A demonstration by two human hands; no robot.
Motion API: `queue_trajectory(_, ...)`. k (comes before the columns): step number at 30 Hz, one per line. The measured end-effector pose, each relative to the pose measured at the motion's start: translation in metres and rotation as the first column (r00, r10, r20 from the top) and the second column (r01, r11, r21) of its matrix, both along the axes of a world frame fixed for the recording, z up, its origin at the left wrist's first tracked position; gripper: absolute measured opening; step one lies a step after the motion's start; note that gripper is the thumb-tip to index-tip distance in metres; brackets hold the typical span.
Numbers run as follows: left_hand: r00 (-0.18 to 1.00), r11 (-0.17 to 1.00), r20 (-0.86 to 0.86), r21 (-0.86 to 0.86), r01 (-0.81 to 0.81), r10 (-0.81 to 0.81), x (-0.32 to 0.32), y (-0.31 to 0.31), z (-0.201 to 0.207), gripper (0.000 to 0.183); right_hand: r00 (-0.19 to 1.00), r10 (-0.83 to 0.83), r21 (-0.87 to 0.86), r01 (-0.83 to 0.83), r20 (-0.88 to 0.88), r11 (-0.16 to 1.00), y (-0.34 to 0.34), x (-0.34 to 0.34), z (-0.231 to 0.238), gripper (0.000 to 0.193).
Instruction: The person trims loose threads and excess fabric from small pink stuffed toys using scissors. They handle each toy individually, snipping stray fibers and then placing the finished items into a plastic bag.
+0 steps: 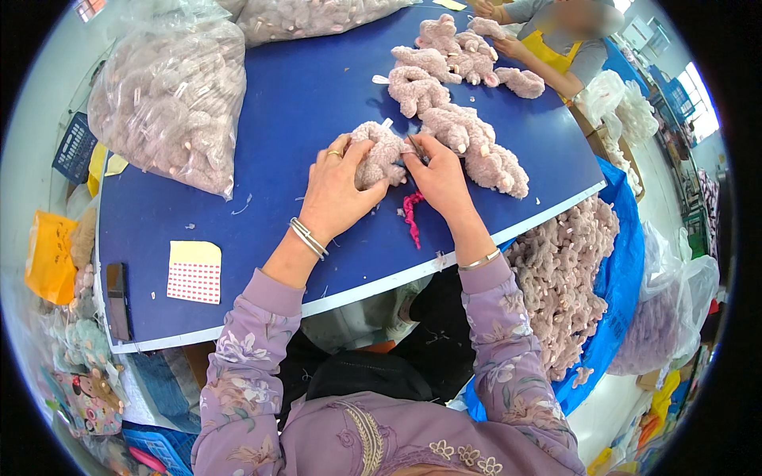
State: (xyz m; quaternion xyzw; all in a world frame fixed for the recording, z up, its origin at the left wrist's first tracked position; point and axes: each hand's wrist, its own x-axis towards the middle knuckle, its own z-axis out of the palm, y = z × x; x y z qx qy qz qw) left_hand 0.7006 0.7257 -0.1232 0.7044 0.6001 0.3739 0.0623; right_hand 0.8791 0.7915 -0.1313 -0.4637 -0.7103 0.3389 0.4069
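far left, a clear plastic bag (171,103) stuffed with pale mauve plush pieces sits on the blue table (302,103), its contents blurred by the film. below it a dark phone (117,300) lies at the table's edge, with a yellow-and-red sticker sheet (194,272) just beside it. moving in, the left hand (337,190) is curled over the plush toy (379,155), fingers wrapped round its left side, ring and 2 bangles showing. the toy rests on the table between both hands, mostly covered by them, so its shape is hard to read. the right hand (440,178) pinches the toy's right side, fingertips closed tight; something thin may be in that pinch, but i cannot tell. a pink yarn scrap (412,216) lies just under the hands. further right, a row of plush toys (464,103) runs up the table. a blue bag (627,262) of more plush hangs off the edge. top right, another person (548,47) is cut off by the frame.
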Motion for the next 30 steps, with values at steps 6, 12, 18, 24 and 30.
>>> queue_trajectory(6,0.986,0.997,0.162,-0.064,0.047,-0.036,0.002,-0.001,0.004,0.062,1.000,0.017,0.280,-0.015,-0.006,0.960,-0.015,-0.006,0.022,0.021)
queue_trajectory(12,0.987,0.997,0.158,-0.069,0.040,-0.029,0.008,-0.003,0.007,0.065,0.967,0.054,0.293,-0.128,0.249,0.947,-0.016,-0.014,0.019,0.017)
queue_trajectory(18,0.986,0.999,0.160,0.001,0.050,-0.050,0.008,-0.003,0.007,0.047,0.960,0.149,-0.035,-0.162,-0.239,0.986,-0.013,-0.009,0.022,0.017)
queue_trajectory(24,0.953,0.986,0.271,0.131,0.103,-0.136,0.008,0.002,0.002,0.018,0.878,0.194,-0.190,-0.301,-0.438,0.934,-0.014,-0.001,0.022,0.014)
queue_trajectory(30,0.949,0.981,0.287,0.173,0.083,-0.130,0.012,0.000,0.008,0.015,0.763,0.333,-0.083,-0.449,-0.554,0.889,-0.022,-0.013,0.027,0.011)
